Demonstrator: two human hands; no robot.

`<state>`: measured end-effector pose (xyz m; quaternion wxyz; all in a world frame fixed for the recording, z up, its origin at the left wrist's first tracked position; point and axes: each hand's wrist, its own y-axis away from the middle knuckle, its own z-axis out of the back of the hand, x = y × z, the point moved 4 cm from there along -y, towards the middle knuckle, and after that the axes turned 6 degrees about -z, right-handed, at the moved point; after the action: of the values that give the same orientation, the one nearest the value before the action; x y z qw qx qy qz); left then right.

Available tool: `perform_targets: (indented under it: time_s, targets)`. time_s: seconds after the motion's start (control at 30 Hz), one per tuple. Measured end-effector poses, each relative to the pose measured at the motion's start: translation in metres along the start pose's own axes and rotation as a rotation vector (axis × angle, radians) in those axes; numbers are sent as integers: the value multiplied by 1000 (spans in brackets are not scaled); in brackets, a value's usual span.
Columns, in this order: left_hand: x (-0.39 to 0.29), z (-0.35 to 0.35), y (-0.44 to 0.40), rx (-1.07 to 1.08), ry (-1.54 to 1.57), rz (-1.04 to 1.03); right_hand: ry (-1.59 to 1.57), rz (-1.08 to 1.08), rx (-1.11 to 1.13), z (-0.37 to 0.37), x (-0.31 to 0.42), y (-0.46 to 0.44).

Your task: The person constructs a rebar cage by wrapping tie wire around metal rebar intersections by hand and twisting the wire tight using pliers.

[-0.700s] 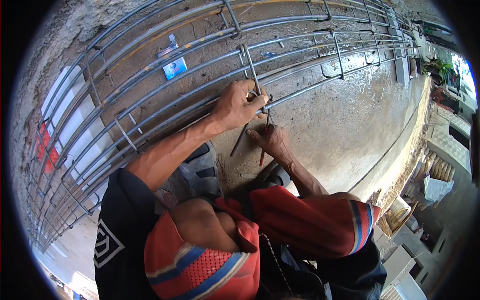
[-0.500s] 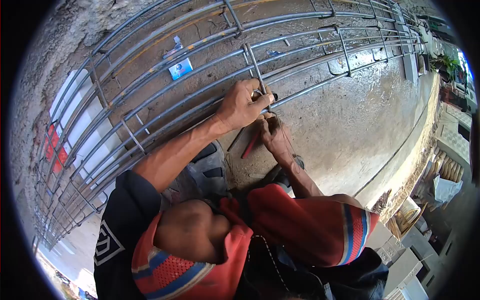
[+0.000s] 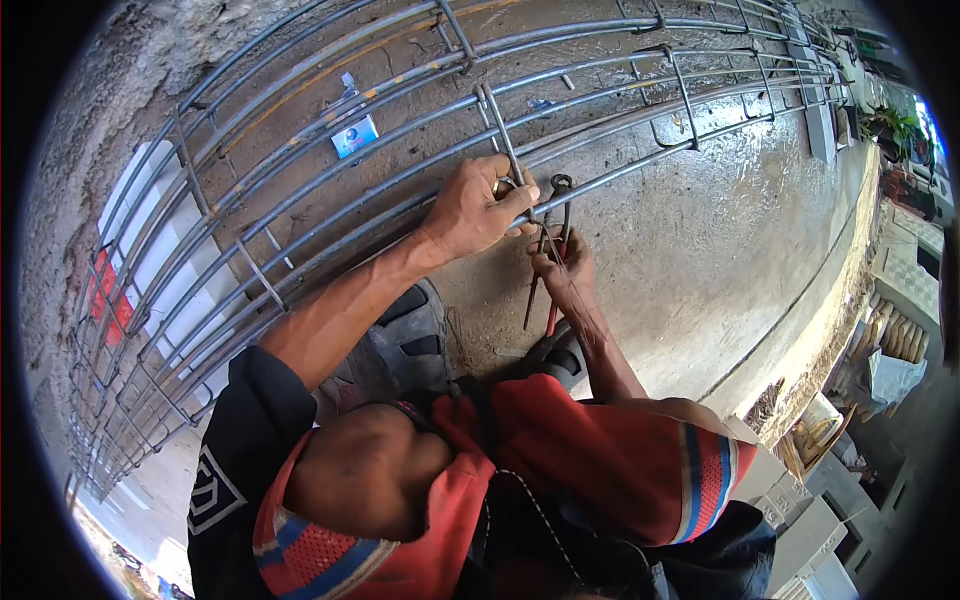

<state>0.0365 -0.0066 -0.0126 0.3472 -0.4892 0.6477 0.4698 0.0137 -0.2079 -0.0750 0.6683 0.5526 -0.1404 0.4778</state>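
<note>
A steel rebar cage (image 3: 622, 179) of long bars and square stirrups crosses in front of me. My left hand (image 3: 475, 208) is closed around a stirrup (image 3: 507, 135) where it meets the nearest long bar. Just below that joint, my right hand (image 3: 568, 275) grips a pair of pincers (image 3: 562, 184). The pincers' head points up past the bar, and their handles, one of them red, stick out below my fingers. Thin tie wire (image 3: 548, 238) shows by the joint, close to my right fingers; its exact path is hard to make out.
Under the cage, a small blue-and-white packet (image 3: 354, 137) lies on the concrete floor (image 3: 690, 270). A white panel (image 3: 195, 265) and a red object (image 3: 110, 298) are behind the bars at left. My sandalled foot (image 3: 418, 325) is below my hands. Stacked materials (image 3: 895, 330) line the right side.
My right hand has moved slightly down and right from the joint, and the pincers have swung upright, their head now above the bar. My left hand stays on the stirrup.
</note>
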Motion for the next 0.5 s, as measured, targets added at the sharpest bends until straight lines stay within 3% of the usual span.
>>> perform_targets:
  time_s: [0.07,0.13,0.2,0.3,0.4,0.43,0.5]
  targets:
    - [-1,1,0,3,-35,-15,-239,11,49,32,20,26]
    - [5,2,-1,11,-52,-39,-238,212,-6,60,45,54]
    - [2,1,1,1,-56,-33,-525,41,338,81,43,62]
    - [-3,1,-2,4,-55,-71,202,-153,431,91,58,72]
    - [-1,0,0,5,-75,-71,672,-54,474,93,92,73]
    - [0,1,-1,5,-77,-73,677,-182,524,92,103,75]
    - [2,2,-1,7,-81,-84,771,-6,591,95,115,70]
